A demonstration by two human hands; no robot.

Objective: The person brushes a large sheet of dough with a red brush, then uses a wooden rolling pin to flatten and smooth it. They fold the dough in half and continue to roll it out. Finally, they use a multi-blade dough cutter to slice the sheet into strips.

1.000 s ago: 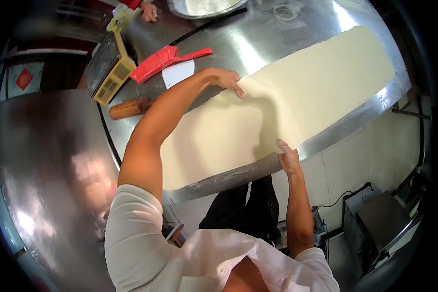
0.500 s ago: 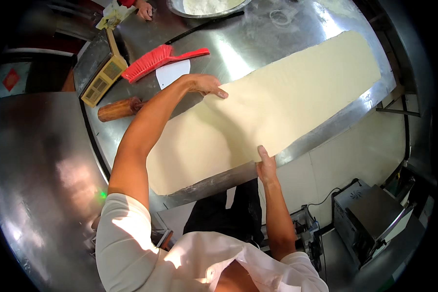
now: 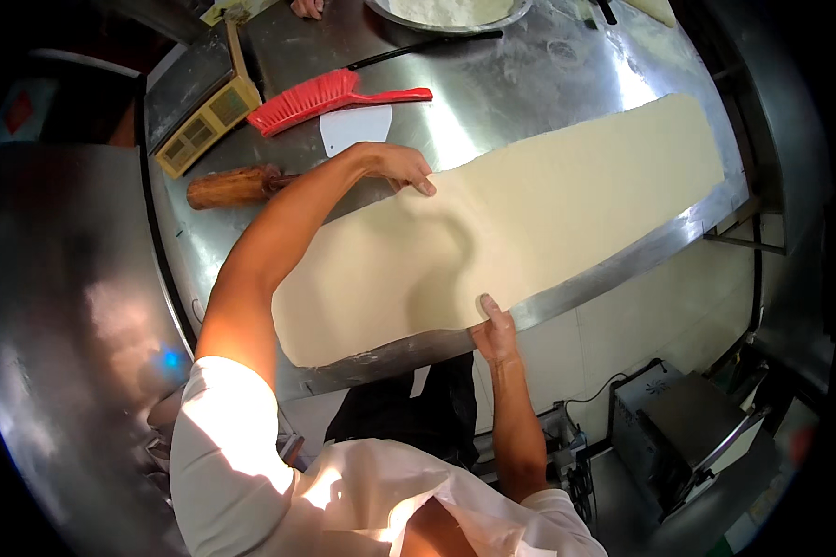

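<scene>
A long, flat sheet of pale dough lies slantwise across the steel table. At its far edge, near the middle, my left hand is closed on the dough, thumb on top and fingers curled under. My right hand grips the near edge opposite, its thumb over the dough and its fingers mostly hidden below. Between the two hands the sheet bulges up a little and casts a curved shadow. Beyond my left forearm lies a wooden rolling pin, partly covered by the arm.
Past the dough lie a red brush, a white scraper and a yellow-sided scale. A metal bowl of flour stands at the back. Another person's hand rests at the table's far edge. A metal machine stands low at right.
Both hands keep their grip on the dough; the raised fold between them has shifted shape. The whole view has moved somewhat, and less of the other person's hand shows.
</scene>
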